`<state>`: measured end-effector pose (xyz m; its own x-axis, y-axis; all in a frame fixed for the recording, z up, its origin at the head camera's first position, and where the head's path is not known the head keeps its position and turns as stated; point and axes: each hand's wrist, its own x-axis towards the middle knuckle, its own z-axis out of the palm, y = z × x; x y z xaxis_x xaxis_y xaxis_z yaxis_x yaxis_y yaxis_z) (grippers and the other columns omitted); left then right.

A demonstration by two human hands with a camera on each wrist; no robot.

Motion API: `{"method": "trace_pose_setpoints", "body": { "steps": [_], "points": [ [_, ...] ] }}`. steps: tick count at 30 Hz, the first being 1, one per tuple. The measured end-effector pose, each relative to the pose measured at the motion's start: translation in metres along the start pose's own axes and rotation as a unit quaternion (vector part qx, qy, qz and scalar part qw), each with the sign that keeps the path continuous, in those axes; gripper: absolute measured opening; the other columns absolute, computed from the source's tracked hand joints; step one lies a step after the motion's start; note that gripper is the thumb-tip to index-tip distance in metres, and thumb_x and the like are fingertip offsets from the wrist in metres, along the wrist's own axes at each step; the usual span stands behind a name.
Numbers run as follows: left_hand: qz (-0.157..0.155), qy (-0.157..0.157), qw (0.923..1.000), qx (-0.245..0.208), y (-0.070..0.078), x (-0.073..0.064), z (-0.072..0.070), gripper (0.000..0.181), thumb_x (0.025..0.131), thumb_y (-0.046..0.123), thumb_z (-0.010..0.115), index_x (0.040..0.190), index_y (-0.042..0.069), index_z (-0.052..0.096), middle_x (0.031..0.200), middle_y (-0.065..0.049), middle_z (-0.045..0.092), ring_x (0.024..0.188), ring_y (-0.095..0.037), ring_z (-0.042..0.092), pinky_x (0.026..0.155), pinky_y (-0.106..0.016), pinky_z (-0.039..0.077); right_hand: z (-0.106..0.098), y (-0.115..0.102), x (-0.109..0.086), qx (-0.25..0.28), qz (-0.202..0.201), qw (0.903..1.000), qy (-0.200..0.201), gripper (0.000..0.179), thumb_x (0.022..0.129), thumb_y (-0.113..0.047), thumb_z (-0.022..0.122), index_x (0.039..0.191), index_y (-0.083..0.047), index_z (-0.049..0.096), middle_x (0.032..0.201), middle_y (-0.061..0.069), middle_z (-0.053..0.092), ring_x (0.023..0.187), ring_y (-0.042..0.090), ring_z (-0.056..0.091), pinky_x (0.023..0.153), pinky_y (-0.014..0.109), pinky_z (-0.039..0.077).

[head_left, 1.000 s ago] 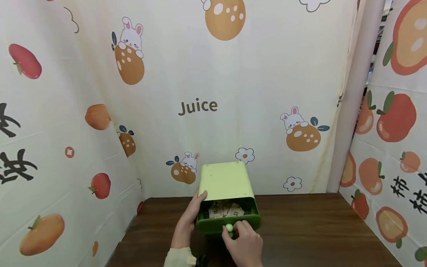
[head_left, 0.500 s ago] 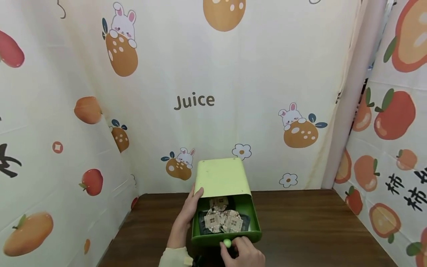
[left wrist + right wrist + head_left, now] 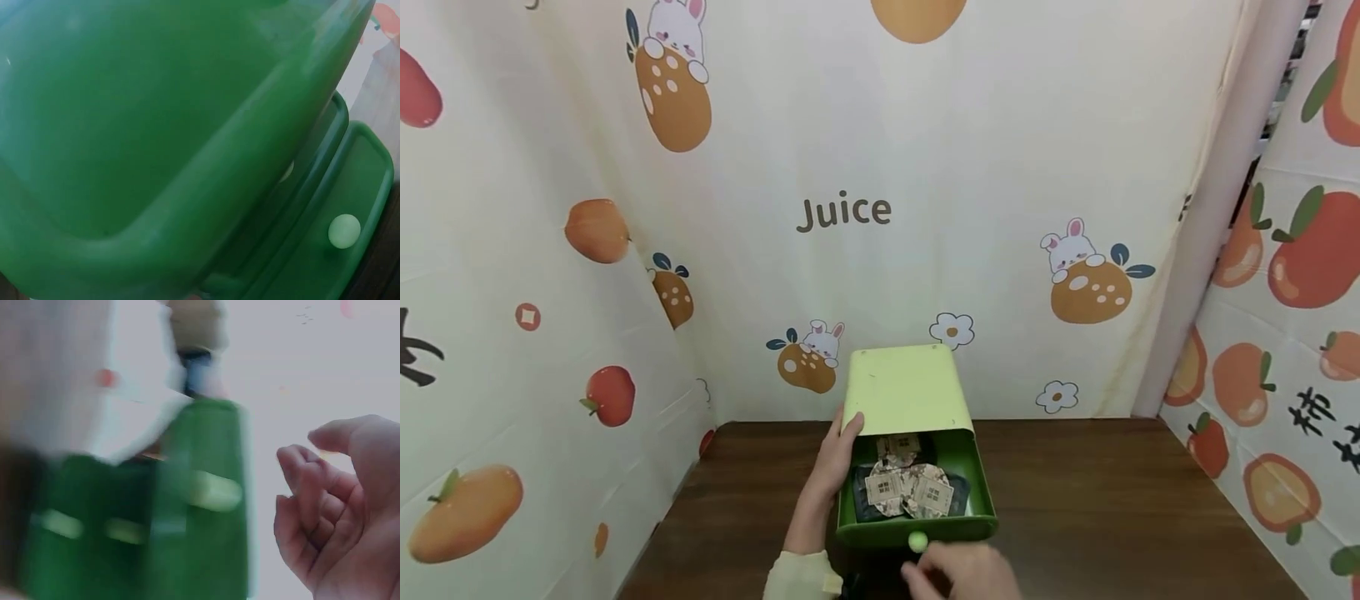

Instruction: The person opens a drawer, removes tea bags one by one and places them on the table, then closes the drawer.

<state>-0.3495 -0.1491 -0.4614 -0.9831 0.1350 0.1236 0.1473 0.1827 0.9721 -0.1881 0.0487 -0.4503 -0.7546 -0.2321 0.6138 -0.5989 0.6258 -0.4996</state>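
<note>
this looks like a makeshift booth, its building unclear, with pale hanging sheets (image 3: 985, 150) printed with fruit (image 3: 611, 396), rabbits (image 3: 1067, 250) and the word "juice" (image 3: 844, 212) bounding a dark wood-grain tabletop (image 3: 1112, 500) on three sides and indistinct clutter (image 3: 1283, 79) showing through a gap at right.

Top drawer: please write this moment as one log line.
top drawer: pulled out | packets: inside | left hand: against cabinet side | right hand: apart from knob

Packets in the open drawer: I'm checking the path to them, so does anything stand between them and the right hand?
Yes: the drawer's green front, with its pale knob, stands between the right hand and the packets. From above, nothing visible covers the two nearest ones.
</note>
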Motion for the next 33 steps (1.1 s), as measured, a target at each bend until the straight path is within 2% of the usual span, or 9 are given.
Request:
{"method": "trace_pose_setpoints", "body": {
  "steps": [3,6,8,10,13,18,22,27,33],
  "points": [
    [0.003,-0.003,1.0000,-0.004,0.002,0.001,0.001,0.073,0.102,0.053,0.040,0.158,0.017,0.010,0.160,-0.016,0.010,0.142,-0.040,0.013,0.106,-0.061,0.019,-0.035,-0.006,0.038,0.045,-0.077,0.9959,-0.017,0.025,0.083,-0.007,0.073,0.070,-0.027,0.064,0.065,-0.024,0.055,0.052,-0.013,0.042,0.050,0.010,0.038],
    [-0.003,0.000,1.0000,-0.005,0.002,0.000,-0.004,0.073,0.102,0.053,0.040,0.158,0.018,0.009,0.160,-0.017,0.010,0.141,-0.040,0.017,0.105,-0.060,0.021,-0.047,0.000,0.079,0.019,-0.056,0.9876,-0.145,0.015,0.091,-0.008,0.063,0.088,-0.021,0.071,0.081,-0.016,0.065,0.066,-0.004,0.056,0.061,0.019,0.048],
    [-0.003,-0.001,1.0000,-0.006,0.002,0.000,-0.006,0.073,0.102,0.053,0.040,0.158,0.018,0.009,0.159,-0.017,0.010,0.140,-0.040,0.018,0.105,-0.060,0.021,-0.042,0.012,0.100,-0.042,-0.032,0.9643,-0.259,0.020,0.095,-0.011,0.057,0.108,-0.017,0.071,0.101,-0.010,0.067,0.087,0.004,0.062,0.072,0.026,0.051],
    [-0.001,-0.003,1.0000,-0.007,0.002,0.001,-0.007,0.073,0.102,0.053,0.040,0.158,0.019,0.010,0.159,-0.018,0.011,0.140,-0.041,0.019,0.104,-0.060,0.022,-0.029,0.026,0.114,-0.109,-0.034,0.9302,-0.349,0.032,0.096,-0.010,0.057,0.128,-0.015,0.062,0.122,-0.003,0.061,0.108,0.011,0.058,0.083,0.031,0.049],
    [0.002,-0.007,0.9999,-0.012,0.002,0.002,-0.005,0.072,0.101,0.055,0.039,0.158,0.020,0.010,0.159,-0.016,0.011,0.140,-0.039,0.019,0.105,-0.059,0.023,-0.009,0.046,0.124,-0.192,-0.054,0.8891,-0.412,0.046,0.094,-0.008,0.063,0.137,-0.013,0.051,0.126,0.001,0.056,0.108,0.016,0.056,0.081,0.032,0.048],
    [0.003,-0.011,0.9998,-0.014,0.000,0.003,-0.001,0.074,0.101,0.055,0.039,0.158,0.018,0.008,0.160,-0.014,0.007,0.143,-0.037,0.010,0.107,-0.060,0.018,0.006,0.073,0.126,-0.295,-0.101,0.8548,-0.415,0.058,0.085,-0.016,0.077,0.134,-0.017,0.046,0.085,-0.004,0.051,0.064,0.011,0.048,0.058,0.030,0.039],
    [0.007,-0.007,0.9999,-0.012,-0.001,0.003,0.002,0.075,0.102,0.054,0.039,0.158,0.015,0.008,0.161,-0.014,0.005,0.144,-0.037,0.005,0.107,-0.061,0.015,0.009,0.087,0.127,-0.352,-0.193,0.8435,-0.357,0.070,0.076,-0.020,0.085,0.136,-0.023,0.048,0.089,-0.002,0.057,0.072,0.012,0.052,0.067,0.029,0.045],
    [-0.010,0.000,0.9999,-0.008,0.000,0.001,0.002,0.078,0.102,0.053,0.040,0.157,0.011,0.006,0.160,-0.018,0.003,0.143,-0.041,0.004,0.107,-0.062,0.014,0.011,0.093,0.123,-0.367,-0.271,0.8391,-0.297,0.052,0.078,-0.017,0.084,0.121,-0.023,0.055,0.113,0.002,0.058,0.100,0.016,0.056,0.083,0.032,0.048],
    [-0.014,-0.004,0.9997,-0.019,0.002,0.000,0.001,0.076,0.102,0.053,0.040,0.157,0.013,0.006,0.161,-0.015,0.002,0.144,-0.038,0.003,0.108,-0.061,0.014,0.009,0.099,0.118,-0.362,-0.275,0.8407,-0.295,0.031,0.090,-0.015,0.073,0.115,-0.019,0.056,0.109,-0.003,0.056,0.082,0.010,0.054,0.065,0.027,0.047]
  ]
}}
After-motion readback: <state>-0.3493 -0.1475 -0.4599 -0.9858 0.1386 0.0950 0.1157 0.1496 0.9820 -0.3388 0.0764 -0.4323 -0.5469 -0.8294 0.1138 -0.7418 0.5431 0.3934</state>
